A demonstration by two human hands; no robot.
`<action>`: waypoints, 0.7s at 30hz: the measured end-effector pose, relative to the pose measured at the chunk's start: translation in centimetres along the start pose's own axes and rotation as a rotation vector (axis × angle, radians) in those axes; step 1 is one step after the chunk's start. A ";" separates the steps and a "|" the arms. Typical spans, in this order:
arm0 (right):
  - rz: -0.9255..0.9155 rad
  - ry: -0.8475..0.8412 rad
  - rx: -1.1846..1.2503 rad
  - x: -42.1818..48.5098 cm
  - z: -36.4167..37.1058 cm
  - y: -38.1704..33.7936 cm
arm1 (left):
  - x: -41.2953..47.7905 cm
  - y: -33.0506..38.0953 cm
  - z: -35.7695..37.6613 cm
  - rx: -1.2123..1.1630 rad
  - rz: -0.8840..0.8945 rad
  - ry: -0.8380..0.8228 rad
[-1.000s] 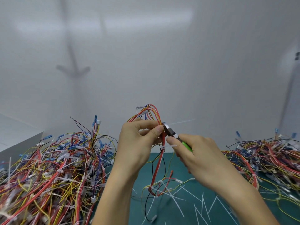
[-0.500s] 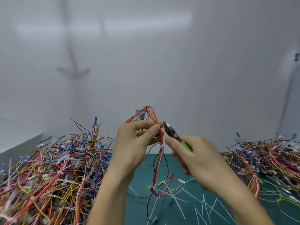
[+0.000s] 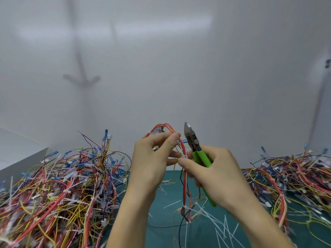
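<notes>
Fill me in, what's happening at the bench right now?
A person is working through wire harnesses. The left hand pinches one harness near its top. The right hand grips green cutters, tips up, beside it, a fingertip at a white tie on the red wires. No cut is under way. Tangled piles sit either side, and cut ties litter the mat.

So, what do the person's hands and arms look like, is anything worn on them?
The left hand and right hand are bare: no gloves, no rings. The left forearm and right forearm show no sleeve, watch or bracelet within the picture.
</notes>
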State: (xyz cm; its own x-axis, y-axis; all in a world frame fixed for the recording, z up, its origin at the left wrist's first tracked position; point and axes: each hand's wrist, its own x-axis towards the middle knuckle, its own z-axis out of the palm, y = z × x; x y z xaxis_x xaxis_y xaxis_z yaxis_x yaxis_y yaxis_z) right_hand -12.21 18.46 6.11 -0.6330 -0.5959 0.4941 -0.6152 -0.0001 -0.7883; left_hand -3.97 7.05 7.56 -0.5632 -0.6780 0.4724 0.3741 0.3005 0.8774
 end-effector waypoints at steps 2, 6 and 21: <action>-0.003 0.035 0.026 0.0 0.0 0.1 | 0.0 0.0 -0.1 0.034 -0.003 -0.023; -0.010 0.101 0.076 0.2 -0.2 0.2 | 0.1 0.1 -0.5 0.038 -0.077 -0.118; 0.065 0.106 0.071 0.4 -0.7 0.8 | 0.0 0.1 -1.0 0.204 -0.087 -0.367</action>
State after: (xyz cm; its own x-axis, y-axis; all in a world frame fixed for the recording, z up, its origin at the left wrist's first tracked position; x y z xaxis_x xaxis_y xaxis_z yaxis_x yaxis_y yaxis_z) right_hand -13.24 18.76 5.92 -0.7188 -0.5088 0.4738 -0.5388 -0.0231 -0.8421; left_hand -3.21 6.44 7.53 -0.8250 -0.4341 0.3618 0.1807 0.4039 0.8968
